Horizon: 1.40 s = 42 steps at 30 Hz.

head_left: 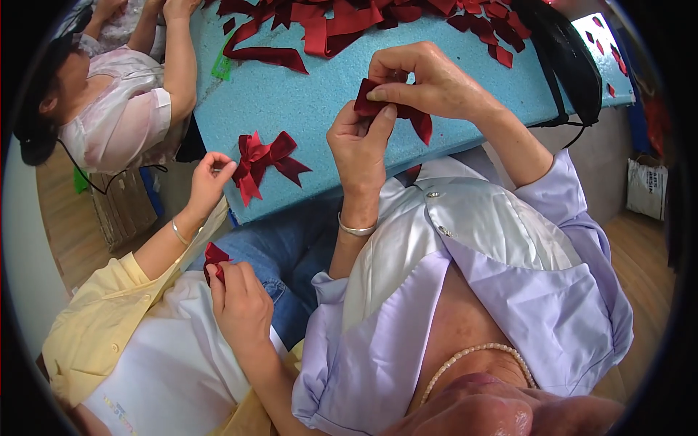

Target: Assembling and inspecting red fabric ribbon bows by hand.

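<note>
Above the near edge of the blue table (291, 109), both my hands work on a dark red velvet ribbon (419, 125). My left hand (358, 154) is closed, pinching the folded ribbon from below between thumb and fingers. From above, my right hand (436, 81) grips it too, its thumb pressed on the fold. One pointed tail hangs down below my right thumb. Part of the ribbon is hidden by my fingers. To the left on the table lies a tied red bow (263, 161) with notched tails.
Red ribbon strips (334, 29) and small cut pieces (502, 33) lie along the far side. A black strapped item (571, 65) hangs at the right corner. At my left, a person in yellow (243, 305) holds a red ribbon piece (216, 261). Another person (116, 102) sits beyond.
</note>
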Tool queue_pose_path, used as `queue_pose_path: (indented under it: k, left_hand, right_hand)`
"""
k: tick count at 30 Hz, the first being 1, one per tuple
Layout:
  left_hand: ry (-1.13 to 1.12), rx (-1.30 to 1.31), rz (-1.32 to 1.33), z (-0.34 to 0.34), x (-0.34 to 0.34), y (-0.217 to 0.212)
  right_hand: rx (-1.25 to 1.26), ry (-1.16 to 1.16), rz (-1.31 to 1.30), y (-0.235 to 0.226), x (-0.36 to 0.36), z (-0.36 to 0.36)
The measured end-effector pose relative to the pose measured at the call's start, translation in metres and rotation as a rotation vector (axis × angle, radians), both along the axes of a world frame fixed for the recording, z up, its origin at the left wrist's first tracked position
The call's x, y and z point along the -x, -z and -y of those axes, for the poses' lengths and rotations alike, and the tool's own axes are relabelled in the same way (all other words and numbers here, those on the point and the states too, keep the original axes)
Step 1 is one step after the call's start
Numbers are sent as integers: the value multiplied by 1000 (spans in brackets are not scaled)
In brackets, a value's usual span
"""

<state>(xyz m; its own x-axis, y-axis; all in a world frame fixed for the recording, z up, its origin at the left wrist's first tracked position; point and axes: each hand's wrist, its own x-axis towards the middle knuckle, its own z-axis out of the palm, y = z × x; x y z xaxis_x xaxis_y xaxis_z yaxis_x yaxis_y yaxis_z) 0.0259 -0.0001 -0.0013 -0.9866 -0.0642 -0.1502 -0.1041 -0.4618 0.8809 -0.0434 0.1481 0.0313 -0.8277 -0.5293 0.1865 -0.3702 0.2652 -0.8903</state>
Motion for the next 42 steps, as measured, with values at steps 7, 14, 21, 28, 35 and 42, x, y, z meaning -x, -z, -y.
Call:
queue_pose_path:
  k: [7,14,21,28,35,42]
  left_hand:
    - [58,-27,-16,12,2,-3]
    - [-67,16,-45,13,4,13]
    - [-242,8,-25,22,5,32]
    - [-353,1118,-199,37,-16,38]
    - [-194,1664,-542,29,-27,47]
    - [-165,1694,-519,20,-33,55]
  right_hand:
    - [98,-8,278,7,5,4]
    - [126,-17,281,21,12,8]
    - [156,77,433,51,6,0]
    - [-13,431,198,65,-30,10]
    - [-197,262,-533,62,-61,11]
    - [-271,200,-418,77,-78,-8]
